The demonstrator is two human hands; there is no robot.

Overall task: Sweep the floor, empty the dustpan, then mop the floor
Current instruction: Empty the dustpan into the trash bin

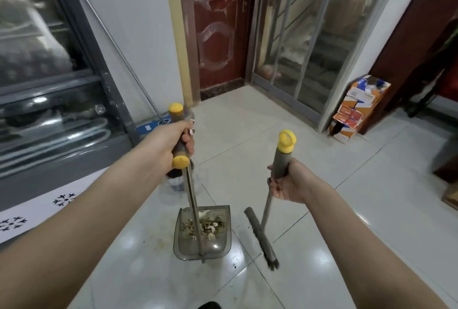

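Observation:
My left hand (171, 143) grips the grey, yellow-capped handle of a long-handled dustpan (213, 241). Its translucent grey pan sits low over the white tiled floor (322, 209) and holds a heap of shells and scraps. My right hand (288, 183) grips the grey handle of a broom, just below its yellow cap. The dark broom head (261, 236) lies angled on the tiles just right of the pan. A mop (153, 122) with a blue head and a long metal pole leans against the white wall at the left.
A glass-fronted freezer (49, 100) fills the left side. A red-brown door (220, 23) and glass sliding panels (309, 40) stand ahead. An orange cardboard box (357, 107) sits at the right by a dark door frame. A plastic bottle (177, 183) stands behind the dustpan pole.

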